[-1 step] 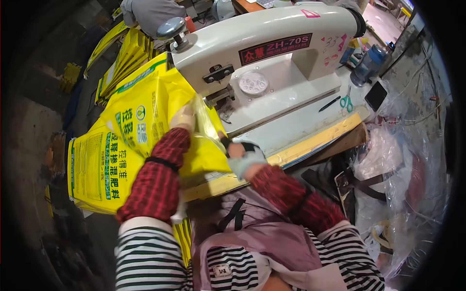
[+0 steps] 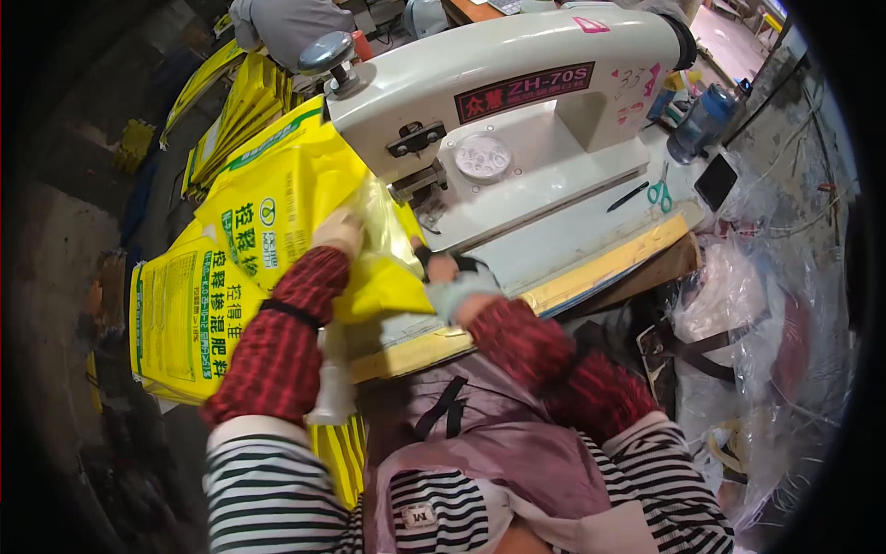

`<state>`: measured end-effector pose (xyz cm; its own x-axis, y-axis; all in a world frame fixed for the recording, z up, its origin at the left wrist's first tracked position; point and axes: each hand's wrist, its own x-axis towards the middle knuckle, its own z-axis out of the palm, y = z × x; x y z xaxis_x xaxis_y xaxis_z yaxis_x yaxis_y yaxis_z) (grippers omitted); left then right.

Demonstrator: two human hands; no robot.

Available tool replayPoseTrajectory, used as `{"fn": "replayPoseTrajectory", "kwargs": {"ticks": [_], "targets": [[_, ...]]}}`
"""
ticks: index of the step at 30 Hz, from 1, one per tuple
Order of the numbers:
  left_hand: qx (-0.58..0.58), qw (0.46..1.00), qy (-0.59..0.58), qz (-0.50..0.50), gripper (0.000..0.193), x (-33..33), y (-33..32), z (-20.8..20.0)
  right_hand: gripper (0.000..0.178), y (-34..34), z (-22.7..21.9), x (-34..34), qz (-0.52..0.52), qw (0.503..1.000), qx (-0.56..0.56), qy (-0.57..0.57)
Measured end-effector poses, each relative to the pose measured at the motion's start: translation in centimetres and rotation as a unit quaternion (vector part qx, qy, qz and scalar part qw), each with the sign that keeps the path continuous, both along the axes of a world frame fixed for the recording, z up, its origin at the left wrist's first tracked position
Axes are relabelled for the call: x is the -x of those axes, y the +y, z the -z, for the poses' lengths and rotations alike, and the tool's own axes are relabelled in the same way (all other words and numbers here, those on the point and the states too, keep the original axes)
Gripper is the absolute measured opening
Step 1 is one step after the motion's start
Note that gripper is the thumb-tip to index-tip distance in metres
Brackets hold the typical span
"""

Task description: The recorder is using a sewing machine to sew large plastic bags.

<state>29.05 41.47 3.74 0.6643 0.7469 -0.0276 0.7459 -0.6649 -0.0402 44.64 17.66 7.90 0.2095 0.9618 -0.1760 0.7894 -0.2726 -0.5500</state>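
Note:
A yellow printed bag [image 2: 300,171] with a clear plastic liner [image 2: 392,226] showing at its mouth lies at the left of a white industrial sewing machine [image 2: 406,78]. My left hand [image 2: 340,231], in a pale glove, is closed on the bag's middle, its fingertips partly blurred. At the bag's right edge, my right hand [image 2: 457,284], in a grey and black glove, pinches the yellow material just below the needle area. Beneath the bag spreads another yellow bag [image 2: 180,319], flat at the table's left end.
Folded yellow bags [image 2: 245,115] are stacked behind on the left. On the table's right lie a black pen [image 2: 628,197], green-handled scissors [image 2: 659,194], a phone [image 2: 715,183] and a blue bottle [image 2: 706,125]. Clear plastic sheeting [image 2: 729,305] hangs at the right. A person in grey [image 2: 291,32] is beyond.
My left hand has shifted slightly left and toward me, and the upper bag has moved and flattened somewhat with it. My right hand has moved a little left.

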Motion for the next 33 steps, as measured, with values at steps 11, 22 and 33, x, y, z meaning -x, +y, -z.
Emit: {"fn": "replayPoseTrajectory", "kwargs": {"ticks": [11, 22, 33], "targets": [[0.193, 0.974, 0.111, 0.049, 0.029, 5.1, -14.2, -11.5, 0.069, 2.0, 0.7, -1.2, 0.012, 0.970, 0.040, 0.238], [0.482, 0.867, 0.023, 0.123, 0.015, -0.5, -16.1, -16.5, 0.023, 3.6, 4.5, 0.6, -0.235, 0.965, -0.021, -0.115], [0.037, 0.881, 0.332, 0.334, 0.031, -3.4, -18.1, -21.7, 0.028, 1.1, 0.9, -0.4, -0.056, 0.960, 0.060, 0.266]]}}
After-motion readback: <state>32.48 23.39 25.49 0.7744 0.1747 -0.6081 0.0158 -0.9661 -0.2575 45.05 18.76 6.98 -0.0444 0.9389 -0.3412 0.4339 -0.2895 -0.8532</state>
